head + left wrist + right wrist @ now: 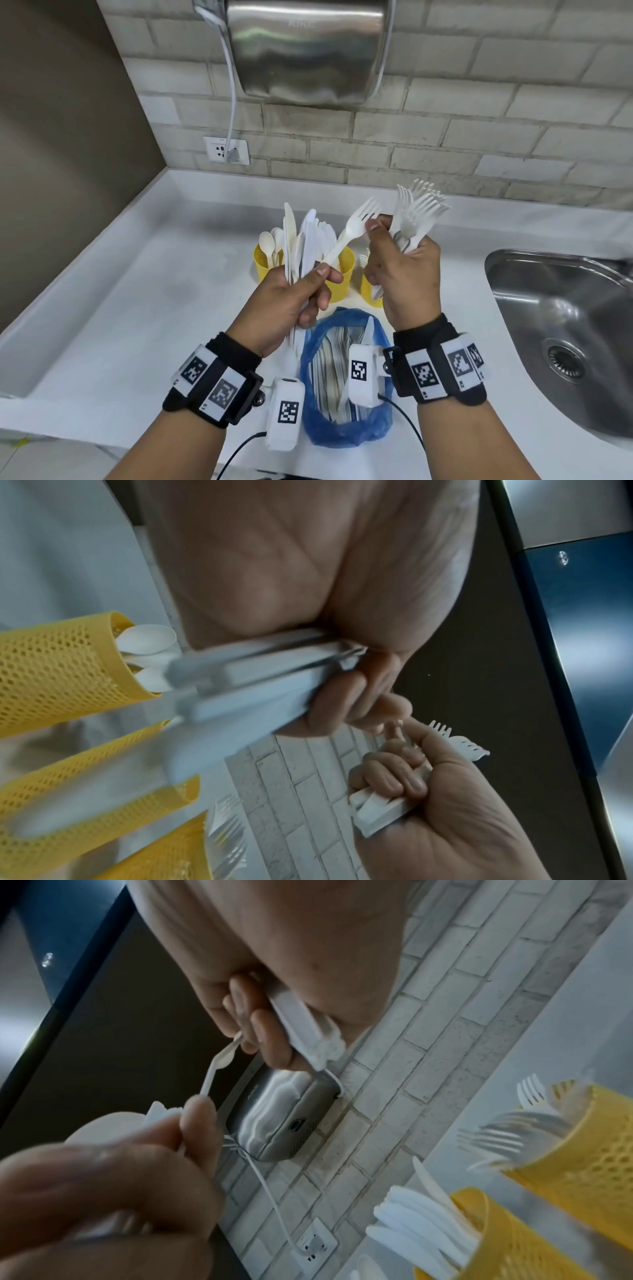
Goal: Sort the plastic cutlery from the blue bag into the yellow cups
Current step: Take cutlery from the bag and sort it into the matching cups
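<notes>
Passing between hands above the worktop (144, 308), a single white plastic fork (352, 228) has its handle end pinched by the left hand (291, 301), which also clasps a bundle of knives (301, 240), and its tines touched by the right hand (404, 274), which clenches a fork bundle (418, 212). Light, slick and probably bendy, it seems best taken mid-handle. Only "AIKE" reads, on the wall dryer (281, 1115).
</notes>
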A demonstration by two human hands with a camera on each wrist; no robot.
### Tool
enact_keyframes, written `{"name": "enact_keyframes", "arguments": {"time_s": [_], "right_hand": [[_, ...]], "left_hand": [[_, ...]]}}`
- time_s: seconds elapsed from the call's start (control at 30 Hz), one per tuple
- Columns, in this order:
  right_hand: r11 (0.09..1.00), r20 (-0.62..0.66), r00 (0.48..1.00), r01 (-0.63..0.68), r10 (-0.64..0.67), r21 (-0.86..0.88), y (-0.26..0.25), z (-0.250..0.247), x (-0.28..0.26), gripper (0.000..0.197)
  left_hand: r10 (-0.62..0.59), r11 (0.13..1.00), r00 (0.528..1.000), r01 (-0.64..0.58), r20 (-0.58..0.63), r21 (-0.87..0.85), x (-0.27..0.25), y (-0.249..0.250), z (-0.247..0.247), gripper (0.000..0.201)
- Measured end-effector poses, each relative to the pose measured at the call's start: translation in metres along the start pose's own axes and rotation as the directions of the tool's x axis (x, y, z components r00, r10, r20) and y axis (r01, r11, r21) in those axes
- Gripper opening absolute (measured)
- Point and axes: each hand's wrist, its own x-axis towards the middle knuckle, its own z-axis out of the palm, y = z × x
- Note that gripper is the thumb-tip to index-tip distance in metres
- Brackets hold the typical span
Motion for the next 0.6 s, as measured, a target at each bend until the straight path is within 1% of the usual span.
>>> {"name": "enact_keyframes", "arguments": {"time_s": [0.1,0.13,0.17,0.2,0.23,0.3,0.33,0.43,0.53,0.6], "right_hand": [[0.984,0.096,0.989,-0.122,0.11,0.131,0.001,0.0,-0.007,0.012],[0.977,0.138,0.98,-0.16,0.14,0.142,0.002,0.0,-0.01,0.02],[0.972,0.173,0.97,-0.194,0.17,0.131,0.003,0.0,-0.012,0.032],[0.969,0.192,0.962,-0.217,0.192,0.116,0.003,0.0,-0.015,0.04],[0.968,0.202,0.959,-0.226,0.201,0.111,0.002,0.001,-0.017,0.038],[0.966,0.218,0.958,-0.221,0.188,0.134,-0.002,0.0,-0.017,0.024],[0.966,0.215,0.96,-0.213,0.179,0.147,-0.003,0.0,-0.015,0.022],[0.956,0.174,0.973,-0.188,0.151,0.224,-0.006,-0.001,-0.012,0.024],[0.926,0.068,0.991,-0.133,0.116,0.352,-0.007,-0.003,-0.008,0.03],[0.912,-0.009,0.996,-0.08,0.091,0.402,-0.009,-0.006,-0.003,0.03]], "left_hand": [[-0.002,0.998,1.0,0.003,0.031,-0.056,-0.001,0.002,0.005,0.029],[0.0,0.998,0.999,0.003,0.047,-0.062,-0.003,0.002,0.007,0.029],[0.0,0.998,0.998,0.004,0.065,-0.064,-0.005,0.002,0.009,0.029],[0.0,0.998,0.997,0.005,0.082,-0.061,-0.007,0.002,0.01,0.029],[-0.001,0.999,0.995,0.006,0.095,-0.051,-0.009,0.002,0.012,0.03],[-0.003,1.0,0.994,0.005,0.112,-0.02,-0.01,0.002,0.013,0.03],[-0.002,1.0,0.993,0.003,0.116,-0.009,-0.01,0.002,0.014,0.029],[0.026,0.999,0.995,-0.029,0.099,0.034,-0.01,0.004,0.013,0.026],[0.103,0.975,0.995,-0.103,0.013,0.196,-0.011,0.005,0.012,0.024],[0.136,0.953,0.99,-0.121,-0.036,0.28,-0.011,0.003,0.011,0.025]]}}
